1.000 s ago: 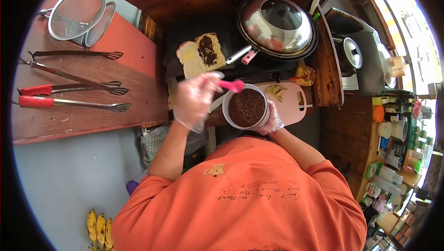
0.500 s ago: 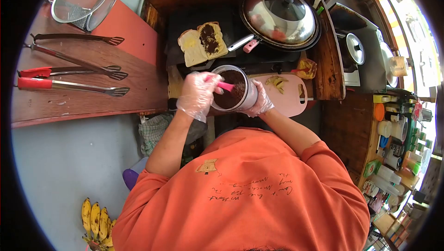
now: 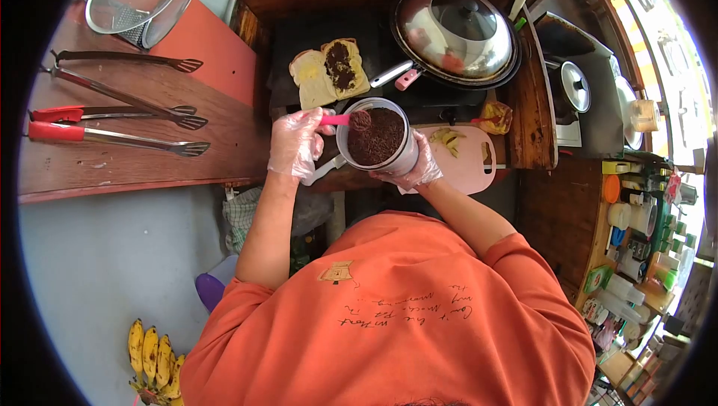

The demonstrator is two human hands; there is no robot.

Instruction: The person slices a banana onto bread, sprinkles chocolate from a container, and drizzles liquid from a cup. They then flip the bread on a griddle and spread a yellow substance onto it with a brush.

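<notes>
My left hand [image 3: 296,141], in a clear plastic glove, grips a pink spoon [image 3: 336,119]. Its bowl is heaped with dark brown chocolate sprinkles and sits over the tub's mouth. My right hand [image 3: 419,167], also gloved, is wrapped round the right and lower side of a translucent tub [image 3: 407,153] of chocolate sprinkles [image 3: 378,140], tilted towards me. Beyond the tub lie two bread slices side by side; the left slice [image 3: 313,81] has a pale yellow spread, and the right slice [image 3: 342,69] carries a strip of sprinkles.
A lidded pan [image 3: 456,25] stands at the back right. A pink cutting board [image 3: 467,170] with sliced pieces lies right of the tub, near a brush [image 3: 493,116]. Several tongs [image 3: 134,140] rest on the left counter. Bananas [image 3: 155,357] are at lower left.
My left hand has drawn back to the left, lifting the spoon out of the sprinkles with a heap on it. The tub has shifted slightly and its contents show more.
</notes>
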